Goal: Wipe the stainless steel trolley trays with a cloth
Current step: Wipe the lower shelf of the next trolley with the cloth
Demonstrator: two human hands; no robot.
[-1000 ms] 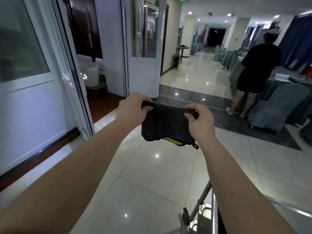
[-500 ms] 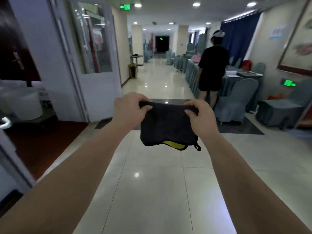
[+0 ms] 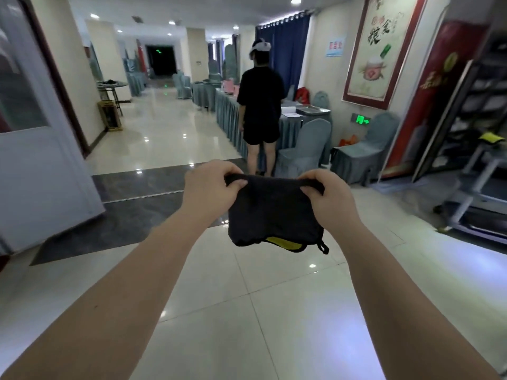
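A dark folded cloth (image 3: 271, 212) with a yellow inner layer showing at its lower edge hangs in front of me over the tiled floor. My left hand (image 3: 210, 187) pinches its top left corner and my right hand (image 3: 327, 200) pinches its top right corner, so the top edge is stretched between them. A small loop dangles from the cloth's lower right corner. At the far right stands a metal trolley (image 3: 474, 185), blurred, with a yellow cloth (image 3: 491, 138) lying on its top.
A person in black (image 3: 260, 111) stands ahead with their back to me, beside long skirted tables (image 3: 227, 119) and covered chairs (image 3: 307, 149). A white door (image 3: 35, 149) stands on the left. A red cabinet and dark shelving (image 3: 472, 100) fill the right wall.
My view has swung to the right: the white door slid left, and the right wall, the shelving and the trolley came into sight. Both hands keep the same hold on the cloth.
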